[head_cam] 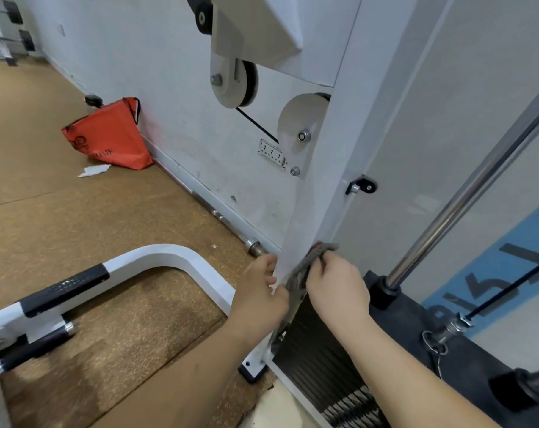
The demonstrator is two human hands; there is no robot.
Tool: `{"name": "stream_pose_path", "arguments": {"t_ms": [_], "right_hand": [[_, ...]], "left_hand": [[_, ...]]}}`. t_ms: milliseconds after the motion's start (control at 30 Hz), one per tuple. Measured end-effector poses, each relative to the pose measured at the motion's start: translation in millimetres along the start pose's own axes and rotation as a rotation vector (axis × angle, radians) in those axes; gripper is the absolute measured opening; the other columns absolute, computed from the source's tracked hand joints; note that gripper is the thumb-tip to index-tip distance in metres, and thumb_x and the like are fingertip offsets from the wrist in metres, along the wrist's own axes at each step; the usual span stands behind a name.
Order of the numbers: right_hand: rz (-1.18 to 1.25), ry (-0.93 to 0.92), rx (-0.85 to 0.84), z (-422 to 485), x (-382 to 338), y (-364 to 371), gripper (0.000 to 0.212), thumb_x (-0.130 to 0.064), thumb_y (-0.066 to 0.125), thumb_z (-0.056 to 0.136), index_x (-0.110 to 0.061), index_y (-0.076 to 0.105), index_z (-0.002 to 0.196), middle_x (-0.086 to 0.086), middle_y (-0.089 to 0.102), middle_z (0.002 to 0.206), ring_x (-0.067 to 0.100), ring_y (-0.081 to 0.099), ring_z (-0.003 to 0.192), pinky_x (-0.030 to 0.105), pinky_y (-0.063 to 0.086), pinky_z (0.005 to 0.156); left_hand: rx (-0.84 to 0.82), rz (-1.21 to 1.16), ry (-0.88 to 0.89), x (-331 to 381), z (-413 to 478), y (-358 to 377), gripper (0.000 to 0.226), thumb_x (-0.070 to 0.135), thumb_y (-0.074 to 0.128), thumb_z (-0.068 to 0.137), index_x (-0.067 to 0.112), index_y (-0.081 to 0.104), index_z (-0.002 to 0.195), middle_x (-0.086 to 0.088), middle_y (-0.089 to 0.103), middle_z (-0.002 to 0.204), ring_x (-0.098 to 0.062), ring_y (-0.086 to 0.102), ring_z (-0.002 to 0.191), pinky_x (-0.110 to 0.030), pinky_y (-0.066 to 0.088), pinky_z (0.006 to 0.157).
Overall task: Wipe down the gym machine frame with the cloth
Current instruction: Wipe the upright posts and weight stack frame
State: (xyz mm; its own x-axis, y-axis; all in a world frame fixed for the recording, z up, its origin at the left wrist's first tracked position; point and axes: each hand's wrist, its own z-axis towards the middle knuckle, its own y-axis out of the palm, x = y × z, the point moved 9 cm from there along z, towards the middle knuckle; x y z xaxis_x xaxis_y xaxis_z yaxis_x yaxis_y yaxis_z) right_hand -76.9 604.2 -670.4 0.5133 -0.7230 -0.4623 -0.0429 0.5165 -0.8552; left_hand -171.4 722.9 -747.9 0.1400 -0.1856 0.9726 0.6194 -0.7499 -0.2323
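low on the frame (320, 186), left hand (260, 291) clasps its edge, right hand (336, 285) clutches the cloth (311, 258).

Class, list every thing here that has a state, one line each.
White metal frame post, upright.
Grey cloth, pressed against the post low down.
Right hand, pinches the cloth.
Left hand, grips the post's left edge.
Orange fabric bag, slumped on the brown floor against the white wall.

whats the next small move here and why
Probably slide the grey cloth up the white metal upright: the right hand pinches it low on the post, the left hand grips the opposite edge, and a long stretch lies above.
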Motion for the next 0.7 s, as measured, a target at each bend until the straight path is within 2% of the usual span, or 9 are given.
{"name": "stream_pose_path", "arguments": {"t_ms": [100,233,300,367,467,533,600,667,700], "right_hand": [[0.168,-0.049,0.062,-5,0,-14,0.033,-0.041,0.047,0.103,-0.028,0.056,0.074,-0.002,0.062,0.066,0.025,0.063,0.07,0.044,0.053,0.063],[0.382,0.024,-0.157,-4,10,-3,0.054,-0.051,0.047,0.103,-0.011,0.063,0.071,-0.006,0.062,0.06,0.02,0.061,0.066,0.039,0.047,0.065],[0.482,0.122,-0.329,-1,13,0,0.059,-0.052,0.04,0.107,-0.012,0.074,0.081,-0.003,0.074,0.075,0.017,0.069,0.077,0.036,0.05,0.077],[0.526,0.18,-0.48,-3,15,1,0.063,-0.053,0.033,0.109,-0.009,0.078,0.102,0.004,0.08,0.097,0.018,0.073,0.097,0.032,0.05,0.094],[0.507,0.086,-0.596,-5,13,0,0.059,-0.046,0.028,0.112,-0.01,0.075,0.116,0.006,0.077,0.111,0.015,0.07,0.109,0.026,0.046,0.104],[0.516,0.009,-0.59,-2,12,-5,0.054,-0.049,0.026,0.112,-0.021,0.073,0.117,-0.002,0.074,0.114,0.006,0.066,0.112,0.025,0.046,0.104],[0.484,-0.128,-0.534,-5,9,-6,0.051,-0.046,0.029,0.112,-0.021,0.073,0.109,-0.003,0.072,0.105,0.0,0.064,0.103,0.026,0.046,0.095],[0.231,-0.334,-0.34,-10,10,-8,0.039,-0.033,0.039,0.112,-0.015,0.072,0.1,-0.001,0.064,0.092,0.004,0.057,0.092,0.03,0.043,0.085],[0.084,-0.425,-0.247,-15,12,-5,0.031,-0.027,0.045,0.11,-0.015,0.071,0.101,-0.002,0.061,0.091,0.008,0.055,0.092,0.031,0.044,0.084]], "left_hand": [[0.04,-0.089,0.125,26,-4,2,0.067,0.024,0.071,0.086,0.043,0.045,0.145,0.019,0.048,0.136,-0.002,0.059,0.116,-0.026,0.052,0.1],[0.028,-0.061,0.265,54,-12,2,0.064,0.021,0.068,0.079,0.045,0.053,0.136,0.019,0.039,0.139,0.002,0.052,0.124,-0.026,0.049,0.105],[0.014,0.009,0.319,56,-16,2,0.054,0.027,0.07,0.076,0.045,0.06,0.127,0.019,0.032,0.146,0.005,0.047,0.129,-0.022,0.047,0.105],[0.016,-0.005,0.274,55,-16,3,0.04,0.025,0.075,0.078,0.043,0.066,0.113,0.02,0.032,0.144,0.012,0.045,0.125,-0.015,0.047,0.1],[0.085,-0.018,0.266,71,-16,3,0.018,0.029,0.073,0.076,0.035,0.069,0.092,0.021,0.041,0.129,0.008,0.055,0.111,-0.015,0.052,0.085],[0.096,-0.09,0.215,79,-15,5,0.008,0.027,0.07,0.08,0.028,0.067,0.088,0.014,0.056,0.112,-0.002,0.066,0.091,-0.021,0.056,0.071],[0.154,-0.213,0.096,73,-10,-10,0.011,0.016,0.068,0.088,0.024,0.062,0.092,0.002,0.066,0.094,-0.01,0.069,0.079,-0.028,0.059,0.064],[0.334,-0.246,0.072,67,-4,-41,0.018,0.015,0.067,0.089,0.027,0.058,0.098,-0.003,0.066,0.099,-0.015,0.07,0.086,-0.037,0.062,0.072],[0.398,-0.191,0.106,65,-2,-51,0.021,0.017,0.068,0.089,0.03,0.056,0.101,-0.002,0.064,0.105,-0.014,0.068,0.091,-0.036,0.062,0.076]]}}
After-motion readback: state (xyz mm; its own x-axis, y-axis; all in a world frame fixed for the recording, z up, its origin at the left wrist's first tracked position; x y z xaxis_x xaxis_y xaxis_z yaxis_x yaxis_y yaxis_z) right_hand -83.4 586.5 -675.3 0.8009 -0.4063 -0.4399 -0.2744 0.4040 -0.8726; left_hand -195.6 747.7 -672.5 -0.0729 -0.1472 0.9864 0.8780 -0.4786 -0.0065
